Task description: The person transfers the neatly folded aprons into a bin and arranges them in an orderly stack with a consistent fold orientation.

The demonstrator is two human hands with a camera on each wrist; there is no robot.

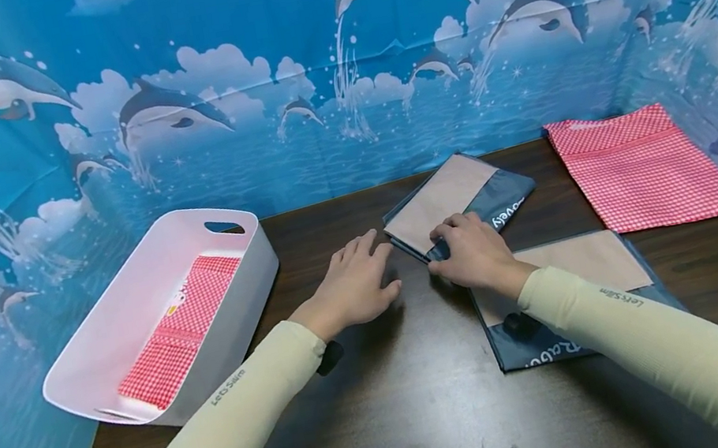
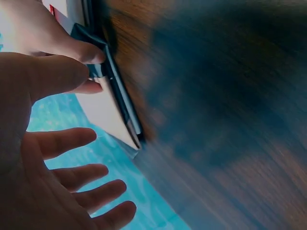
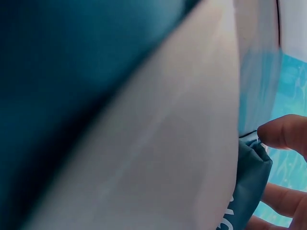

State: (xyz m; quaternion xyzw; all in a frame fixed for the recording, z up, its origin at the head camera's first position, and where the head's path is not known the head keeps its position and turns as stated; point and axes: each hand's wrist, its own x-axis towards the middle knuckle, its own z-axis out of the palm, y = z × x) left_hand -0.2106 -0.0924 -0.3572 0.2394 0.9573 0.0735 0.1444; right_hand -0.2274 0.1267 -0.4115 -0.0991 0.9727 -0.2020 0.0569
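Observation:
My right hand (image 1: 476, 255) pinches the near edge of a folded navy-and-beige cloth (image 1: 443, 203) with white lettering, at the back middle of the table. In the right wrist view, the thumb and fingers (image 3: 287, 134) hold a bunched navy corner (image 3: 253, 163). My left hand (image 1: 356, 280) hovers just left of that cloth, fingers spread and holding nothing. The left wrist view shows its palm and loose fingers (image 2: 98, 177) beside the layered edge of the cloth (image 2: 108, 105). Under my right forearm lies a second folded navy-and-beige cloth (image 1: 575, 262), partly hidden by the sleeve.
A white bin (image 1: 238, 317) with handle holes stands on the left, holding a folded red-and-white checked cloth (image 1: 179, 332). Another red checked cloth (image 1: 653, 172) lies flat at the back right. A dolphin-print curtain (image 1: 316, 63) borders the dark wooden table (image 1: 406, 408).

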